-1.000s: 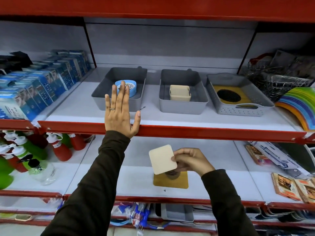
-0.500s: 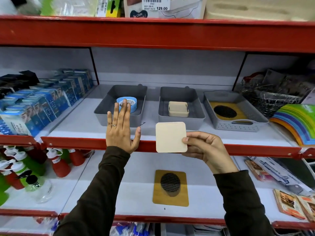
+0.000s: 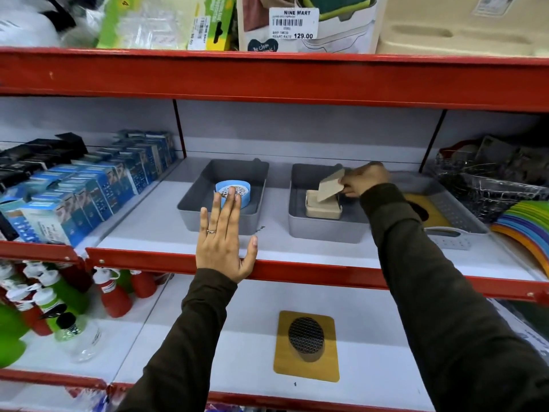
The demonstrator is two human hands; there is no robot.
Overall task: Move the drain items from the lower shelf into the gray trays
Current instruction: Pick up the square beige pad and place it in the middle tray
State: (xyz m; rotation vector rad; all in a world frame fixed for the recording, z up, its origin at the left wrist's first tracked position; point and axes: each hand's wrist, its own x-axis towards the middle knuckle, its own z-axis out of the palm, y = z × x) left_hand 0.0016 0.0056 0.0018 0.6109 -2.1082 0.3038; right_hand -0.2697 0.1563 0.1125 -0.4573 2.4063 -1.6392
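My right hand [image 3: 361, 179] holds a cream square drain cover [image 3: 328, 187] tilted over the middle gray tray [image 3: 320, 231], just above another cream drain item [image 3: 322, 208] lying in it. My left hand [image 3: 224, 243] rests flat and open on the red front edge of the middle shelf, in front of the left gray tray [image 3: 205, 223], which holds a blue round drain strainer [image 3: 233, 191]. A yellow square drain cover with a dark mesh centre [image 3: 306, 346] lies on the lower shelf. The right perforated gray tray [image 3: 454, 242] holds a yellow item, partly hidden by my right arm.
Blue boxes [image 3: 98, 185] fill the middle shelf's left side. Wire baskets [image 3: 487, 185] and coloured plates [image 3: 525, 227] sit at the right. Red and green bottles [image 3: 59, 298] stand at the lower shelf's left. Packaged goods line the top shelf.
My right hand lifted the cream drain cover from the lower shelf up and back over the middle gray tray. The left hand stayed on the shelf edge. The view tilted upward.
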